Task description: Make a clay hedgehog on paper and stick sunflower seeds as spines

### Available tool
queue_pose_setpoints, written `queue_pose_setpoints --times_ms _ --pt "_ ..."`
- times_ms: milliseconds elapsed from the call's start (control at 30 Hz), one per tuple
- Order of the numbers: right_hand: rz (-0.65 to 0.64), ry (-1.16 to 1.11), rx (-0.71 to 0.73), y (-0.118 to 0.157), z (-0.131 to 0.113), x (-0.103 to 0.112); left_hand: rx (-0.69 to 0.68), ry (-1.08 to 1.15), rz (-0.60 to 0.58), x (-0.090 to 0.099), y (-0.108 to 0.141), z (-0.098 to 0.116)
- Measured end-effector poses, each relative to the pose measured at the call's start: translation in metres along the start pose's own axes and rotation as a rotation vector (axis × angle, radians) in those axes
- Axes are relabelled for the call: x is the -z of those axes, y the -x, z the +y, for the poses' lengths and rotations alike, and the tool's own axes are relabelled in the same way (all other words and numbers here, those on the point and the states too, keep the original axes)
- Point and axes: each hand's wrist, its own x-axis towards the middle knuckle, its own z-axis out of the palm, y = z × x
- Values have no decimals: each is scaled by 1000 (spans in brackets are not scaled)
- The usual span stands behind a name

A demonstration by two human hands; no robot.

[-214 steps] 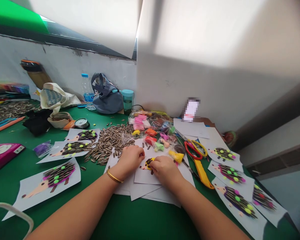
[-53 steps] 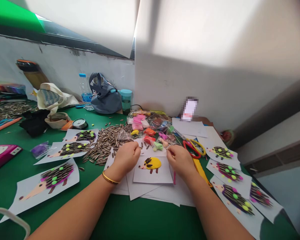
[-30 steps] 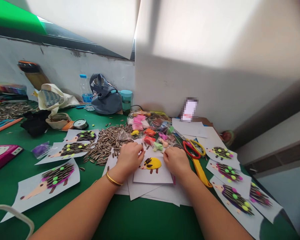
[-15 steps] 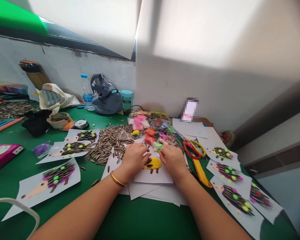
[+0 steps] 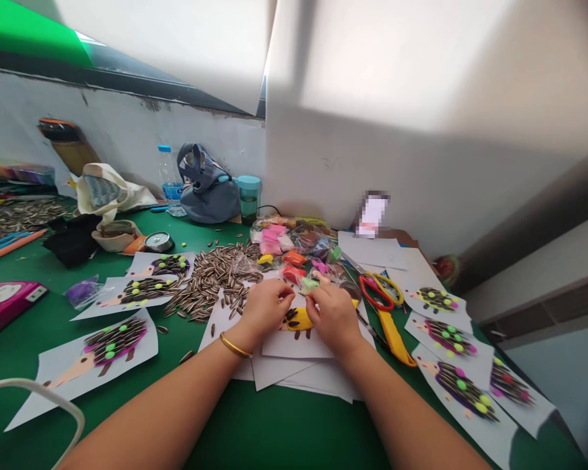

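My left hand (image 5: pixel 267 307), a gold bangle at its wrist, is closed in a pinch above the left part of a white paper sheet (image 5: pixel 294 348). My right hand (image 5: pixel 337 318) also pinches, its fingertips just short of the left ones. Whatever lies in either pinch is too small to make out. Below them on the sheet is a yellow clay hedgehog body (image 5: pixel 300 320) with brown legs. A few dark sunflower seeds stick in its left part; my right hand covers some of its right part.
Loose sunflower seeds (image 5: pixel 210 281) are heaped left of the sheet. Bagged coloured clay (image 5: pixel 274 240) lies behind. Red-handled scissors (image 5: pixel 372 294) and a yellow utility knife (image 5: pixel 396 339) are on the right. Seed hedgehog pictures (image 5: pixel 112 346) lie on both sides.
My right hand has moved slightly left, over the yellow body, and its fingers have come closer to my left hand. My left fingers have drawn together into a pinch.
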Motion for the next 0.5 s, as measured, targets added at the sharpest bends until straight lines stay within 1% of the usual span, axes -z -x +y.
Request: queue_pose_setpoints --times_ms 67,133,267,333,400,500 --pt "0 6 -16 0 2 -1 12 -90 5 4 0 0" --pt "-12 -2 -20 1 3 -3 8 -122 13 7 1 1" --pt "-32 -54 -2 2 1 -3 -108 -83 12 8 2 2" --pt "-24 -118 11 2 -1 0 -142 -67 7 8 2 4" --pt "-1 -247 9 3 -3 3 -147 19 12 8 3 5" --pt "54 -546 -42 3 -4 6 -126 290 1 11 6 9"
